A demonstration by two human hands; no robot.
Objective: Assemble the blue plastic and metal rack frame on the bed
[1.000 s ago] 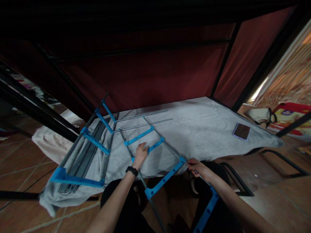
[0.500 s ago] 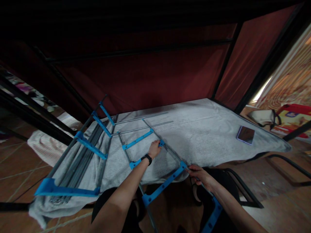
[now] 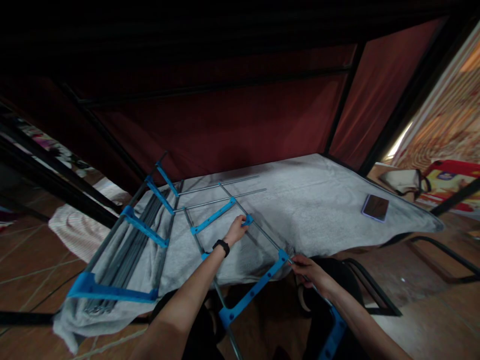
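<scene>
Across my lap and the cloth-covered surface lies a rack frame of grey metal tubes joined by blue plastic crosspieces (image 3: 258, 290). My left hand (image 3: 236, 230), with a black band on its wrist, is closed around the end of one blue crosspiece where it meets the right-hand tube. Lower down, my right hand (image 3: 305, 270) grips that same metal tube (image 3: 267, 236) just below another crosspiece. On the left stands a second frame of tubes and blue crosspieces (image 3: 112, 292), with two thin rods (image 3: 225, 198) reaching out from its far end.
Several loose grey tubes (image 3: 129, 255) lie bundled on the grey cloth (image 3: 318, 210) inside the left frame. A phone (image 3: 375, 207) rests at the right. Behind is a dark red panel (image 3: 225, 130) with black bars. A black metal stand (image 3: 375, 295) is at the lower right.
The view has shifted slightly, so the left frame and phone appear a little displaced. Both hands keep their grips on the rack frame, with hardly any movement.
</scene>
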